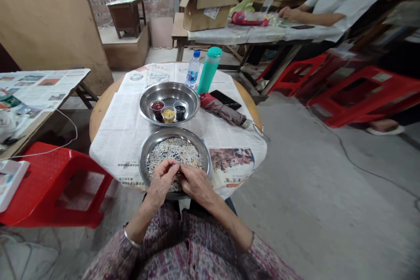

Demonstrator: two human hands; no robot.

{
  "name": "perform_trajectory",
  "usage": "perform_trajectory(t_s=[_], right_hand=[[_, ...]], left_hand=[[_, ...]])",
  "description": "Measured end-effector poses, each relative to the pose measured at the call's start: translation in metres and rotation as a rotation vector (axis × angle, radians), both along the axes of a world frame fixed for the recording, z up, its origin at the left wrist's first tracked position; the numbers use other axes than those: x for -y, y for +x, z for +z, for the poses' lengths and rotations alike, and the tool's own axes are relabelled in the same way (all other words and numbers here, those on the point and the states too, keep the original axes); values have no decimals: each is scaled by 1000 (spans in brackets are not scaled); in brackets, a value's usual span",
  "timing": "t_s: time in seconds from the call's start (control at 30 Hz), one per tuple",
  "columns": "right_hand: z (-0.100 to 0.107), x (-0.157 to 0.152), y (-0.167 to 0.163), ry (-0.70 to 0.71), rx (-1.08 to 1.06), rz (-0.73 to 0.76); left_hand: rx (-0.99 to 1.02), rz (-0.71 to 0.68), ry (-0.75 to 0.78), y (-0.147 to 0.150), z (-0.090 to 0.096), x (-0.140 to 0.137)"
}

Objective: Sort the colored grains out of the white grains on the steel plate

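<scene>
Both hands meet over a steel bowl at the near edge of the round table. A layer of white grains mixed with yellow and dark bits covers its bottom. My left hand has its thumb and fingertips pinched together, and my right hand does the same against it. Whatever is between the fingertips is too small to make out. Just beyond stands a second steel bowl holding three clear cups: one of dark red pieces, one of yellow pieces, one of black pieces.
Newspaper covers the table. Behind the bowls are a water bottle, a teal bottle, a folded umbrella and a dark phone. Red stools stand at both sides. A person sits at the far table.
</scene>
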State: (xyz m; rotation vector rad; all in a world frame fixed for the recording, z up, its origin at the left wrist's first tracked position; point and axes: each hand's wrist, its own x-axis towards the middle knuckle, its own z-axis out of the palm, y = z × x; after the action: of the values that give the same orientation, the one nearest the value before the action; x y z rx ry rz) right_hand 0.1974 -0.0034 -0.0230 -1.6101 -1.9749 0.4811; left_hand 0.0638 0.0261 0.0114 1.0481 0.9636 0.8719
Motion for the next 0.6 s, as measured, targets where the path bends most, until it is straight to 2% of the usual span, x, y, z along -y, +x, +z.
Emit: perform_trajectory(t_s=[0.33,0.6], right_hand=[[2,0,-1,-49,14,19],[3,4,-4,-58,53,-11]], left_hand=[[-33,19,33,1,2,4],[-86,17,124,-2,-6,8]])
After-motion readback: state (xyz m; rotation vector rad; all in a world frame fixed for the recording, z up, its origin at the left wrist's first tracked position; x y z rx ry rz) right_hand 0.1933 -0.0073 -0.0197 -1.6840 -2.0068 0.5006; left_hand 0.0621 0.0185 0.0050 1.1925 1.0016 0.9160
